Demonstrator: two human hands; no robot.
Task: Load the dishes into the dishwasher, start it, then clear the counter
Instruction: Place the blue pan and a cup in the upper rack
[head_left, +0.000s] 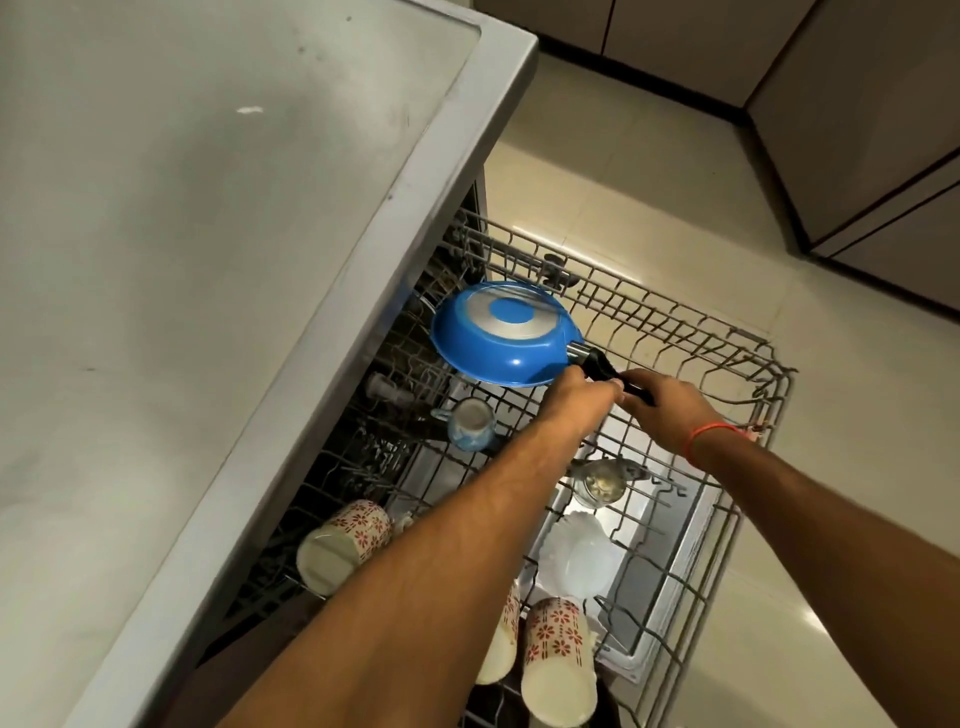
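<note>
An upturned blue pan (504, 335) was held by its black handle (605, 366) in the curled fingers of both the left hand (584, 389) and the right hand (667, 410) above the pulled-out dishwasher rack (727, 358), where cups and a white bowl (576, 553) were lying.

Illumination is moderate and warm-toned, with bright specular patches on the glossy floor tiles (670, 171) beyond and to the right of the rack (691, 332), consistent with overhead lighting, while the dishwasher interior under the countertop (208, 234) falls into deep shadow and detail there is largely lost. The blue pan (506, 332) carries a soft sheen on its metal base ring, and the countertop surface shows a dull, hazy reflection. Wide-angle distortion bows straight edges towards the frame borders, and overall sharpness is soft, with compression smearing on the forearms and the near cups (558, 665)
</note>
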